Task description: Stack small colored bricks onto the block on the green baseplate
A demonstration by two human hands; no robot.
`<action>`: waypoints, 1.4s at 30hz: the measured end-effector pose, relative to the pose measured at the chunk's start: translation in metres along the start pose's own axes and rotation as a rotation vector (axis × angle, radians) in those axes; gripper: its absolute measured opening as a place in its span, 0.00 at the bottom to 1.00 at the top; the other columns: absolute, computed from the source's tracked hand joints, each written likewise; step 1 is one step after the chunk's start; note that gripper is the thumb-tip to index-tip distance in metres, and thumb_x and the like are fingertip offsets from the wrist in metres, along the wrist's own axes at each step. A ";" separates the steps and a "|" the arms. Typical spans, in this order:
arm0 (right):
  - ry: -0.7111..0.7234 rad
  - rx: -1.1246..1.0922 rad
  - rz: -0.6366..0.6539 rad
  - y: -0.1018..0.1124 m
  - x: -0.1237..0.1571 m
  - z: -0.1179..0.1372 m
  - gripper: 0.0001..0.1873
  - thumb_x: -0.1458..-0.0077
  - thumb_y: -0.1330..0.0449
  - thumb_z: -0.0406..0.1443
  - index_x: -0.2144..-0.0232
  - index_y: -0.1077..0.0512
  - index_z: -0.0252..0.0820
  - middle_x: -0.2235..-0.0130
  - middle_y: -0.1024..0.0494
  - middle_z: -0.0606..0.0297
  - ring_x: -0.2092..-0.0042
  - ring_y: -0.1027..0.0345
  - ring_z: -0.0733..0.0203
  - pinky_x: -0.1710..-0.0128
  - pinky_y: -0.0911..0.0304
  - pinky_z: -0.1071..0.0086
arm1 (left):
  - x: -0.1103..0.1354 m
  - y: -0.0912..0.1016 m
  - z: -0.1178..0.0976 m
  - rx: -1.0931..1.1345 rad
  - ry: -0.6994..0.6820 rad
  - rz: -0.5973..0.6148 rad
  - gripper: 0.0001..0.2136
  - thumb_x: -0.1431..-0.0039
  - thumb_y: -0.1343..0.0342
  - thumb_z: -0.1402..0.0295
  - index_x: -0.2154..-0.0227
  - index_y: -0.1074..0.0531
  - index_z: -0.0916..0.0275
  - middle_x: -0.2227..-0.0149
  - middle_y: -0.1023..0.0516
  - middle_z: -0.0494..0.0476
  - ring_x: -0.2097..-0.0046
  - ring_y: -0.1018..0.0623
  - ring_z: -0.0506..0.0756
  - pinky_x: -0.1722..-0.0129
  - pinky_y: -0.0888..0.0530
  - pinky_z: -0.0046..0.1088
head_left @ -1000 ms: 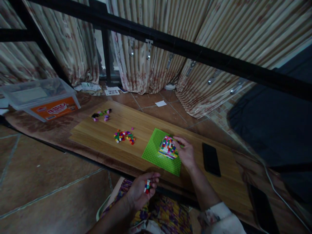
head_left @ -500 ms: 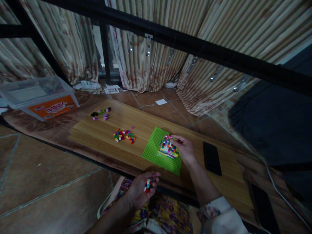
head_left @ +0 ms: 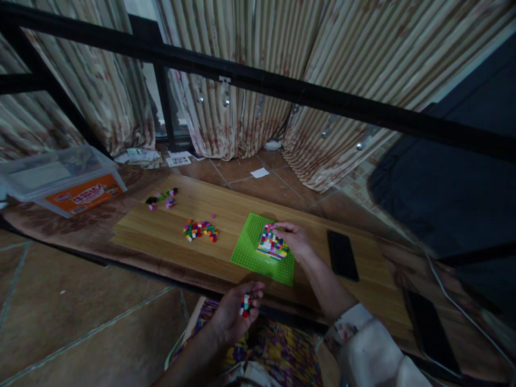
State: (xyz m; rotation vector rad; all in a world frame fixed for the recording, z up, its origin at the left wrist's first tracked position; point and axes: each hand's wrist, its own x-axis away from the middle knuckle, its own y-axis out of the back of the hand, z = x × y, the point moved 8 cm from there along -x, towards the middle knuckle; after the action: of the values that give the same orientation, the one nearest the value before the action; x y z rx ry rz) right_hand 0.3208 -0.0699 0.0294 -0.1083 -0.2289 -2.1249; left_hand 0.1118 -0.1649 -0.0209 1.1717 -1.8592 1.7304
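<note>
My left hand (head_left: 237,313) is cupped palm up near the table's front edge, with several small toy bricks (head_left: 244,305) of red, white and green lying in it. On the green baseplate (head_left: 245,258) stands a low block built of many-coloured toy bricks (head_left: 273,244), its top studded in pink, white, red and yellow. Over the right side of that block reaches my right hand (head_left: 297,239), thumb and fingers closed together at its upper edge. Whatever they pinch, if anything, is too small to make out.
A loose pile of toy bricks (head_left: 201,230) lies left of the baseplate, with darker and purple pieces (head_left: 161,199) farther back. A black phone (head_left: 342,255) rests to the right. Beyond the wooden board's left end is a clear plastic box (head_left: 64,180); a dark bar (head_left: 258,80) crosses ahead.
The view has shifted slightly, so the board and bricks appear a little farther left. My right hand stays at the brick block, and my left hand keeps its bricks.
</note>
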 end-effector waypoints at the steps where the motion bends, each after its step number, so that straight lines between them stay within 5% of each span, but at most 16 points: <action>1: -0.001 -0.002 -0.001 0.000 -0.001 0.000 0.18 0.69 0.31 0.40 0.70 0.22 0.41 0.73 0.20 0.66 0.75 0.31 0.64 0.71 0.36 0.69 | 0.001 -0.002 0.001 0.001 -0.001 0.011 0.07 0.44 0.46 0.73 0.66 0.28 0.72 0.75 0.29 0.52 0.80 0.33 0.42 0.83 0.37 0.15; 14: 0.105 -0.032 -0.053 0.006 0.003 0.008 0.20 0.70 0.30 0.42 0.70 0.22 0.40 0.72 0.20 0.64 0.71 0.29 0.60 0.66 0.35 0.66 | 0.022 -0.011 -0.002 0.070 -0.061 0.061 0.08 0.44 0.46 0.71 0.65 0.27 0.71 0.76 0.27 0.54 0.79 0.31 0.44 0.81 0.35 0.16; 20: 0.266 -0.015 -0.222 0.030 0.043 0.041 0.16 0.57 0.36 0.45 0.66 0.24 0.41 0.65 0.21 0.61 0.62 0.29 0.58 0.57 0.36 0.62 | 0.030 -0.033 -0.030 0.214 -0.174 0.276 0.18 0.40 0.51 0.63 0.54 0.30 0.73 0.55 0.24 0.68 0.56 0.24 0.56 0.55 0.28 0.33; 24: 0.379 0.116 -0.032 0.007 0.102 0.059 0.11 0.49 0.40 0.42 0.65 0.24 0.45 0.64 0.21 0.62 0.62 0.28 0.58 0.59 0.34 0.63 | 0.039 -0.052 -0.042 0.222 -0.175 0.442 0.24 0.38 0.57 0.59 0.47 0.35 0.73 0.45 0.31 0.70 0.43 0.32 0.60 0.47 0.34 0.38; 29: 0.539 0.432 0.207 -0.028 0.158 0.069 0.10 0.42 0.46 0.37 0.60 0.25 0.48 0.58 0.24 0.62 0.55 0.31 0.57 0.55 0.35 0.63 | 0.041 -0.058 -0.040 0.199 -0.166 0.482 0.25 0.38 0.57 0.55 0.48 0.33 0.70 0.46 0.30 0.67 0.45 0.31 0.59 0.48 0.34 0.34; 36: 0.648 0.715 0.254 -0.045 0.164 0.064 0.11 0.41 0.48 0.33 0.58 0.27 0.47 0.59 0.27 0.61 0.54 0.34 0.56 0.54 0.36 0.61 | 0.039 -0.064 -0.032 0.162 -0.128 0.485 0.26 0.40 0.56 0.52 0.50 0.31 0.70 0.51 0.27 0.66 0.50 0.28 0.58 0.51 0.32 0.33; 42: 0.556 0.666 0.255 -0.039 0.160 0.057 0.08 0.41 0.48 0.33 0.64 0.28 0.46 0.62 0.26 0.63 0.58 0.33 0.57 0.58 0.37 0.63 | 0.026 -0.054 -0.028 0.156 -0.101 0.358 0.21 0.38 0.54 0.58 0.55 0.28 0.72 0.59 0.23 0.65 0.57 0.24 0.55 0.55 0.29 0.30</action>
State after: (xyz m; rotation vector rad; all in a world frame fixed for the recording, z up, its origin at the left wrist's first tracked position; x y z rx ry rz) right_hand 0.2018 -0.1702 0.1069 0.7882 -0.5386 -1.6514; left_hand 0.1293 -0.1427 0.0390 1.0464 -2.1316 2.0732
